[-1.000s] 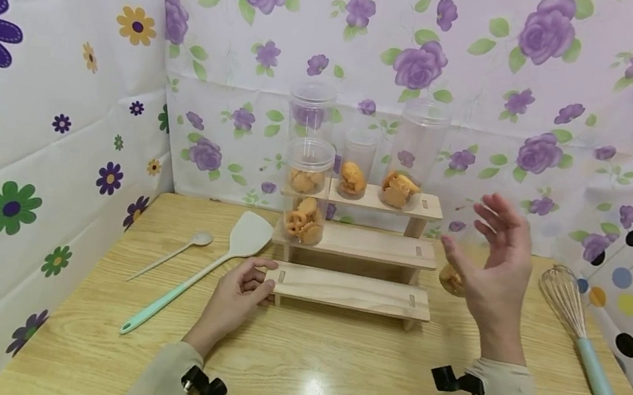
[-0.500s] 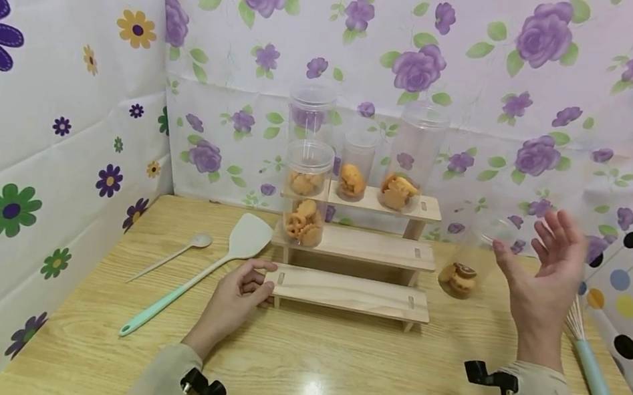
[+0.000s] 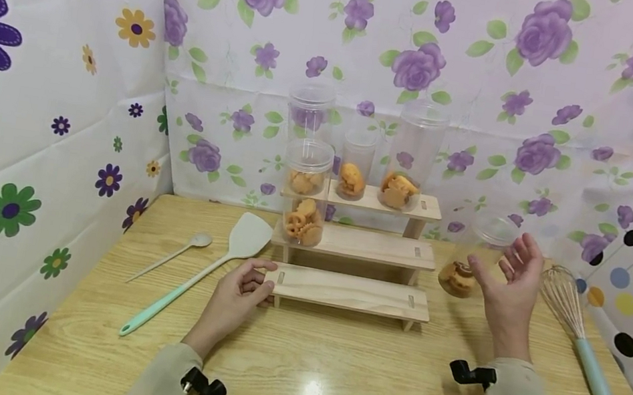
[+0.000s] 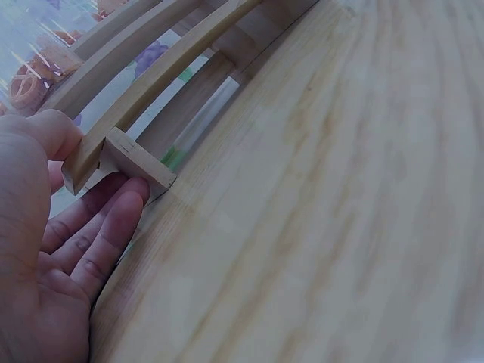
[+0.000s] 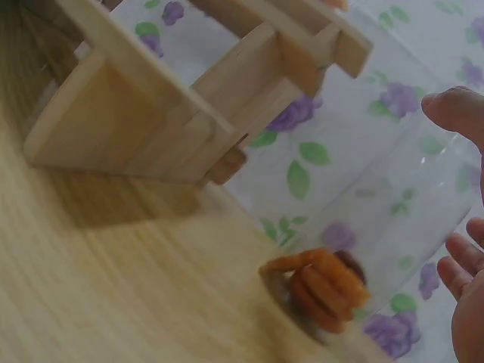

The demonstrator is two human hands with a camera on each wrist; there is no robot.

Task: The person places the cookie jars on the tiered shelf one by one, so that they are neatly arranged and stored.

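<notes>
My left hand (image 3: 235, 301) grips the left end of the bottom step of a three-tier wooden shelf (image 3: 348, 291). In the left wrist view its thumb lies over the board (image 4: 144, 94), fingers below beside the support. To the right of the shelf, a tall clear jar (image 3: 483, 238) with cookies in its bottom stands upright on the table. My right hand (image 3: 507, 302) is at the jar's right side, thumb and fingers apart around its upper part. Whether they touch it I cannot tell. The right wrist view shows the jar's cookies (image 5: 325, 287) and the thumb (image 5: 456, 113).
Jars of snacks, one tall (image 3: 417, 151), one small (image 3: 355, 169), stand on the top tier, another at its left. One more jar (image 3: 306, 196) is on the middle tier. A spoon (image 3: 171, 257) and turner (image 3: 202, 272) lie left, a whisk (image 3: 586, 350) right.
My right hand first moved right, away from the jar, then came back left and lower toward it. My left hand stays on the shelf's end.
</notes>
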